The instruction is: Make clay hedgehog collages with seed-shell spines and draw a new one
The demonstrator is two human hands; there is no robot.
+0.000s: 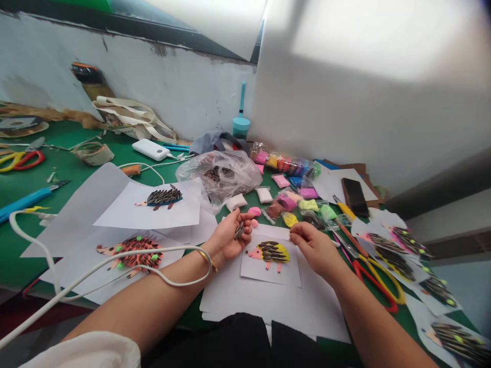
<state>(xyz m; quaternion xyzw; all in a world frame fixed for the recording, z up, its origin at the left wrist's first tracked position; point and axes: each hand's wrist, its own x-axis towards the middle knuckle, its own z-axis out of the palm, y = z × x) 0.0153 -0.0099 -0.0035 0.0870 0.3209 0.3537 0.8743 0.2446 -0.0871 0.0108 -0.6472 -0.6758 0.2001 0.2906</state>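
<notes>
My left hand (pixel 227 240) is palm up, its fingers curled around a small heap of striped sunflower seeds (pixel 239 232). Just right of it lies a small white card (pixel 286 277) bearing a clay hedgehog (pixel 283 252) with a yellow back, pink face and pink legs. Several seeds cover part of the yellow back. Above the card's right edge is my right hand (pixel 312 246), thumb and fingers pinched together; whatever is between the tips, if anything, cannot be made out. Pink clay lumps (pixel 254 210) sit beyond my left fingertips.
A plastic bag of seeds (pixel 218 179) and several clay packets (pixel 308 205) lie behind. Finished hedgehog pictures (pixel 151 202) flank both sides. Scissors (pixel 378 283) and a phone (pixel 355 197) are at right. A white cable (pixel 115 258) crosses my left forearm; a utility knife (pixel 28 200) lies left.
</notes>
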